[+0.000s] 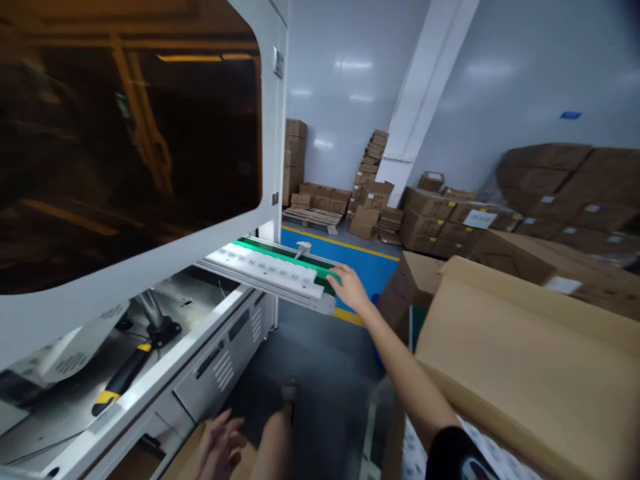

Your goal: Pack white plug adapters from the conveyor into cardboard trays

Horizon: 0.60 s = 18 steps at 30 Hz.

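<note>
My right hand [349, 288] reaches out to the near end of a conveyor [327, 305] that sticks out of a white machine. Its fingers are apart at the green belt [325, 274], and nothing shows between them; whether the fingertips touch the belt I cannot tell. A white strip-like panel [265, 265] with a row of small marks lies along the conveyor, just short of those fingertips. Low in the view, my left hand [220, 445] hangs over a brown cardboard surface, slightly blurred, with its fingers loosely bent and apart, holding nothing visible.
The machine's white frame [273, 153] and dark window fill the left. A black-and-yellow handled tool [123, 380] lies on its lower deck. At right stands an open cardboard box [525, 347] with white patterned contents. Stacked cartons [433, 217] and a pallet [313, 218] line the wall.
</note>
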{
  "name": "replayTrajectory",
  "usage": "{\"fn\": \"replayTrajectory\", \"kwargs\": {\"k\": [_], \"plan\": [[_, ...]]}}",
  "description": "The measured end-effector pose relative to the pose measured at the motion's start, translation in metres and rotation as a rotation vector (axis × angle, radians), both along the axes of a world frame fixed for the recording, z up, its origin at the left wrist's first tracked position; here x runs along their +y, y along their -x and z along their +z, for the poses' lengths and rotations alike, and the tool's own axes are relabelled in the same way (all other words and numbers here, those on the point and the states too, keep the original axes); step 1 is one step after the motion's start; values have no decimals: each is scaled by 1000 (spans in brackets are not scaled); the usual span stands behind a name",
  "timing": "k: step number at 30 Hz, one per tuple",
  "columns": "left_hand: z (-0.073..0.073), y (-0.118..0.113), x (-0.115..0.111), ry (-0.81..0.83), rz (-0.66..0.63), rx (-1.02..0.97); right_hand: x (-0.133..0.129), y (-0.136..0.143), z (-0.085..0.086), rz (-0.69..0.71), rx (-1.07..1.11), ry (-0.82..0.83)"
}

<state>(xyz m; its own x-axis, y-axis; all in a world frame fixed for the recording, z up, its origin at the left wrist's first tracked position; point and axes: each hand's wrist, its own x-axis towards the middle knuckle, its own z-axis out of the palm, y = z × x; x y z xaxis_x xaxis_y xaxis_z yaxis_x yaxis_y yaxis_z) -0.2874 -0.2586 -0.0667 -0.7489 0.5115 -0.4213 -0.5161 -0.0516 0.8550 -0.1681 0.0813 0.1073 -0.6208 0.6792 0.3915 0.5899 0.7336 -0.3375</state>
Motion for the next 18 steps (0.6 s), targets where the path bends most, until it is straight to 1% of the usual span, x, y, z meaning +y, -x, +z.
{"fn": "replayTrajectory", "kwargs": {"k": [2, 3, 4, 5, 7, 9, 11, 13, 14, 16, 18], "plan": [[9, -6, 10, -69, -78, 40, -16, -62, 13, 76, 68, 11], [14, -10, 14, -95, -124, 53, -27, -96, 17, 111, 74, 39], [18, -15, 17, -111, -166, 58, -40, -130, 18, 125, 48, 87], [21, -19, 19, -116, -203, 57, -53, -162, 16, 111, -11, 148], [24, -30, 20, -105, -281, 55, -78, -219, 2, 18, -159, 269], [24, -44, 18, -86, -354, 65, -95, -260, -23, -78, -271, 341], [24, -60, 15, -82, -422, 80, -102, -284, -50, -130, -345, 363], [25, -75, 11, -87, -465, 89, -102, -296, -74, -178, -418, 342], [26, -82, 9, -92, -479, 92, -102, -298, -83, -202, -447, 322], [28, -93, 4, -92, -495, 97, -100, -302, -95, -231, -465, 284], [29, -99, 0, -83, -500, 101, -99, -305, -100, -227, -444, 268]]}}
